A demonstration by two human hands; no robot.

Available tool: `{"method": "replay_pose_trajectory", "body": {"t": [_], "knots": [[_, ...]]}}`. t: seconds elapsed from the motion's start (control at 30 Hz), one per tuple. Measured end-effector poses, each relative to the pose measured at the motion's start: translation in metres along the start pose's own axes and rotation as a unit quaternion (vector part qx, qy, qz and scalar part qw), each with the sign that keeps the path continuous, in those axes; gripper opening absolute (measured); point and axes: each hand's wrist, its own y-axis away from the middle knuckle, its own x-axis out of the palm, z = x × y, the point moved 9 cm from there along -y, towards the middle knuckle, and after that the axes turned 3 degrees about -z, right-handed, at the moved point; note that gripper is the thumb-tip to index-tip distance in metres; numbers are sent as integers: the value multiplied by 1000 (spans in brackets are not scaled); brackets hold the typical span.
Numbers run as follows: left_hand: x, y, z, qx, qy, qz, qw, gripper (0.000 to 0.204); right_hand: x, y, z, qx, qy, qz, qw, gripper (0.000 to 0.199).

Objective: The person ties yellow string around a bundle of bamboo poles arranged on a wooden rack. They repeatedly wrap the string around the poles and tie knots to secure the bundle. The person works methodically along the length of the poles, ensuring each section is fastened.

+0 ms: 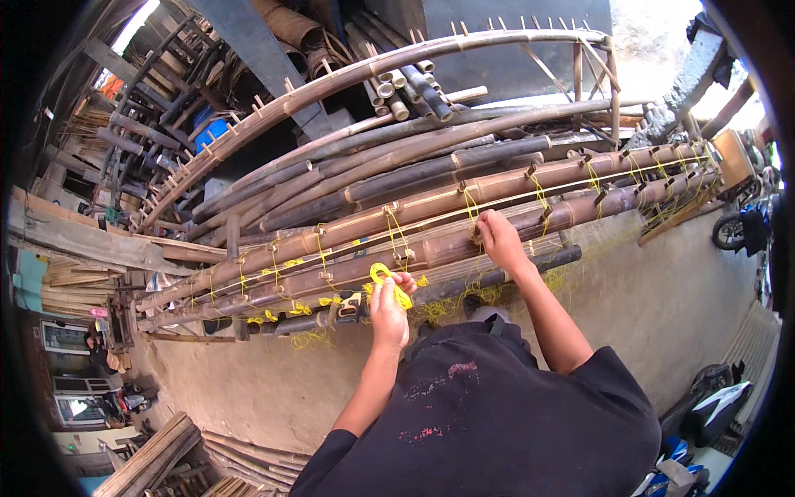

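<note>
The left hand (389, 308) is closed around a small bundle of yellow string (387, 280), holding it just below the long bamboo poles (431, 207). The right hand (499, 238) rests on one thick pole, fingers curled and pinching at a knot of the same string; the knot is too small to see well.

The poles lie side by side in a big curved frame that runs from lower left to upper right. Yellow ties (590, 178) wrap them at many spots, and loose ends hang down under them. Short wooden pegs (530, 171) stick out between the poles. Behind the frame more bamboo is stacked, with cut tube ends (397, 93) facing out. This pile closes off the far side.

Below the poles is a bare concrete floor (662, 298), with open room to the right. Scraps of yellow string lie on the floor close under the frame. Wooden planks (149, 460) lie at the lower left. A scooter (712, 406) stands at the lower right, well apart from the hands. A blue bin (211, 131) sits far back on the left; I cannot tell what is in it.
</note>
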Motion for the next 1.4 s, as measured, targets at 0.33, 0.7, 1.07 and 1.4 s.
{"method": "replay_pose_trajectory", "body": {"t": [0.33, 0.7, 1.07, 1.4], "knots": [[27, 1, 31, -52, -76, 108, 990, 24, 30, 36, 102, 111, -182, 65, 975, 11], [55, 22, -6, 84, -500, 220, 833, 25, 42, 18, 162, 302, -493, 325, 749, 70], [58, 16, -17, -9, -136, 229, 964, 26, 33, 9, 155, 254, -439, 292, 811, 16], [91, 46, -24, 13, -477, 414, 775, 23, 86, 62, 105, 431, -487, 434, 624, 77]]}}
